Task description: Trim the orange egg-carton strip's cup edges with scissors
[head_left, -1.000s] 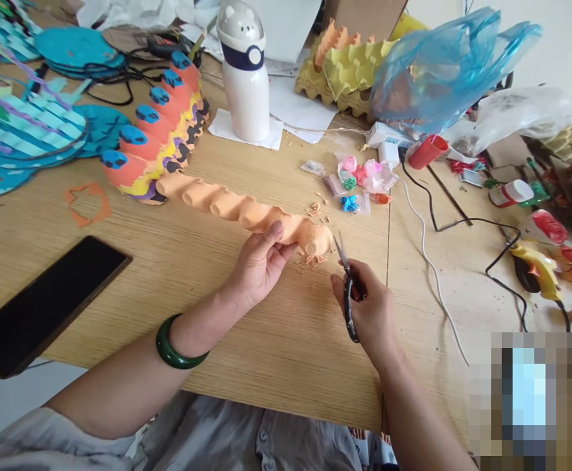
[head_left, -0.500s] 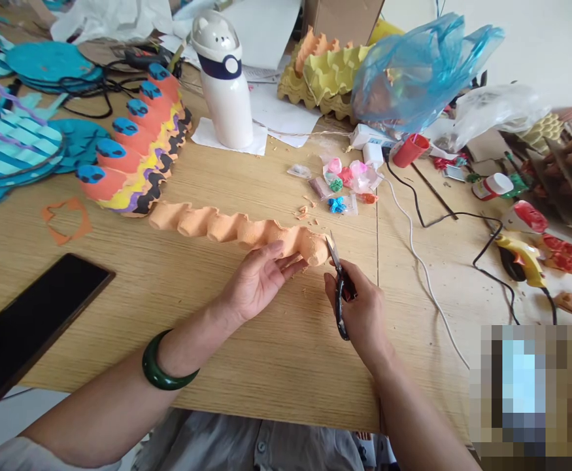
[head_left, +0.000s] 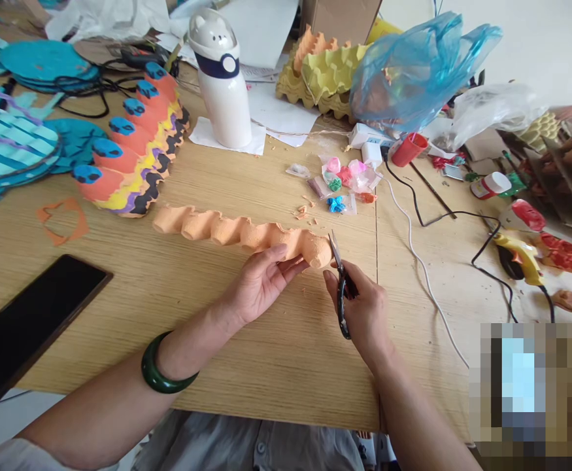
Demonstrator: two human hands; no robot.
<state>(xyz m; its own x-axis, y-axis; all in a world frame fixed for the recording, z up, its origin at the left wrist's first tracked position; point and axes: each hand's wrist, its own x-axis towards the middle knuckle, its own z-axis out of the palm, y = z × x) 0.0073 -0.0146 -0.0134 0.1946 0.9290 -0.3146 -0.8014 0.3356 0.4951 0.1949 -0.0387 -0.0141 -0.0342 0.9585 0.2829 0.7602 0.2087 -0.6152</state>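
A long strip of orange egg carton (head_left: 253, 234) runs across the middle of the table, its row of cups facing down. My left hand (head_left: 269, 278) grips it near the right end, thumb on the near side and fingers underneath. My right hand (head_left: 364, 301) is closed round black-handled scissors (head_left: 343, 294). Their blades point up and touch the edge of the strip's rightmost cup. Small orange cut scraps (head_left: 302, 210) lie just behind the strip.
Painted egg-carton strips (head_left: 129, 150) and an orange paper offcut (head_left: 63, 221) lie left. A phone (head_left: 35, 327) rests near the front edge. Behind stand a white bottle (head_left: 224, 98) and a blue plastic bag (head_left: 413, 78). A white cable (head_left: 413, 248) and yellow glue gun (head_left: 521, 258) lie right.
The carton strip and both hands have shifted slightly to the right in view. The scissors stay at the strip's right end, and both grips are unchanged.
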